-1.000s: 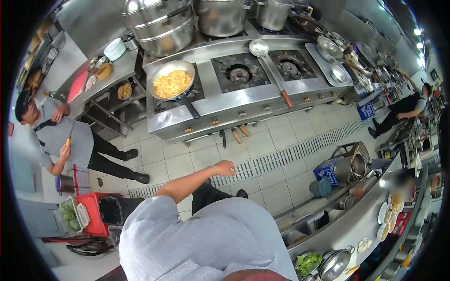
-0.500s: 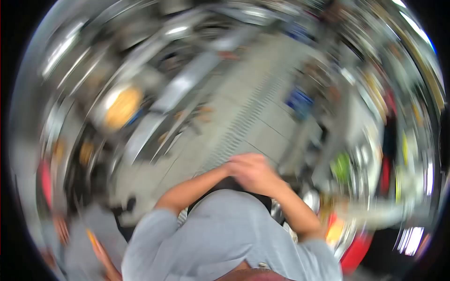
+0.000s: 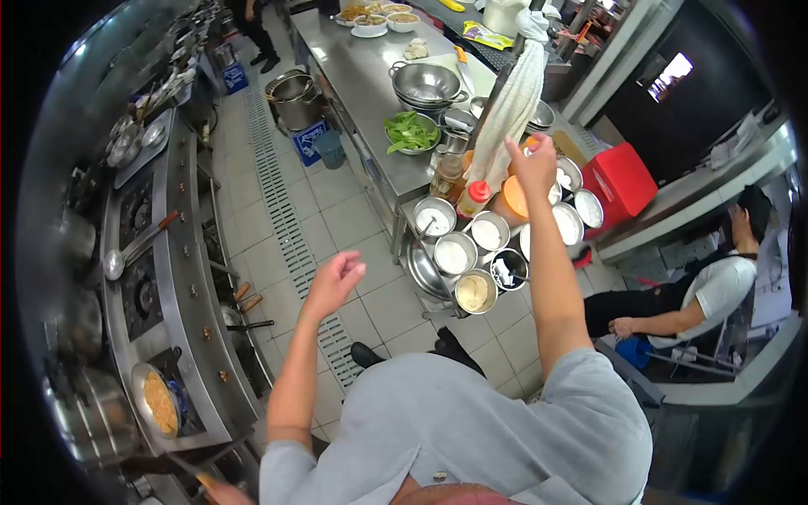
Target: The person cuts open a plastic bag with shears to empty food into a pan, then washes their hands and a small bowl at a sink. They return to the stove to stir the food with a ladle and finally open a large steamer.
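My left hand [image 3: 335, 286] hangs over the tiled floor at mid-view, its fingers loosely bent and apart with nothing in them. My right hand [image 3: 533, 166] is stretched toward a white towel [image 3: 515, 105] draped on an upright post, its fingertips right at the cloth's edge and spread. Below that hand is an orange-lidded container [image 3: 513, 195]. Close by stand a red-capped bottle [image 3: 474, 199] and several round metal pots of white seasoning [image 3: 455, 252]. One pot nearest me holds a tan paste [image 3: 475, 291].
On the left runs a stove [image 3: 181, 244] with a ladle [image 3: 126, 258] and a pan of yellowish food [image 3: 160, 402]. A steel counter [image 3: 353, 63] bears colanders [image 3: 425, 82] and greens [image 3: 412, 132]. Another person [image 3: 707, 290] is at right; someone else's hand [image 3: 225, 493] shows bottom left.
My hands, together in front of my waist before, have come apart; the right now reaches out to the towel. My view has turned right and become sharp.
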